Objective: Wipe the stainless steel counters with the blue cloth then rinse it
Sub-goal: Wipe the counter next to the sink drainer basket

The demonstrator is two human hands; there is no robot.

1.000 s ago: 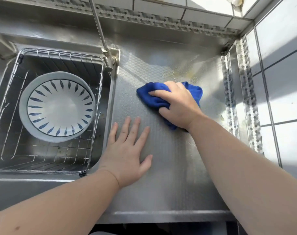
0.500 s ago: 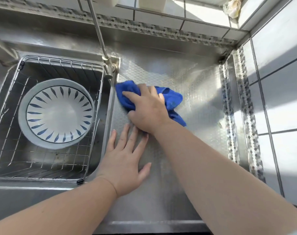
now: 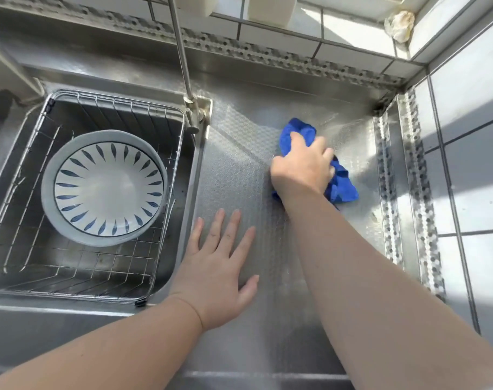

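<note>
Right hand: the right hand (image 3: 303,167) is pressed down on the blue cloth (image 3: 341,184), fingers curled over the bunched fabric and gripping it against the steel.
Left hand: the left hand (image 3: 221,270) lies flat on the counter, fingers straight and spread, holding nothing, close to the sink's edge.
Blue cloth: crumpled under the right hand on the far half of the counter, one lobe poking out beyond the fingertips and another trailing out on the right of the wrist.
Counter: the counter (image 3: 290,344) is embossed stainless steel with a fine hexagon pattern, sunlit across its far part, with a raised steel rim along its right side and the back.
Sink: the sink (image 3: 193,175) is let into the steel just left of the counter.
Wire basket: a wire basket (image 3: 98,273) sits inside the sink and fills most of it.
Bowl: a white bowl (image 3: 107,187) with dark blue leaf strokes round its inside rests in the basket, mouth up, slightly tilted.
Faucet: a slim metal faucet (image 3: 183,63) stands at the sink's far right corner, beside the counter.
Wall: white tiles (image 3: 470,153) run along the right and the back.
Ledge: a pale crumpled lump (image 3: 399,22) sits on the sunny ledge in the far corner; from here I can't tell what it is.
</note>
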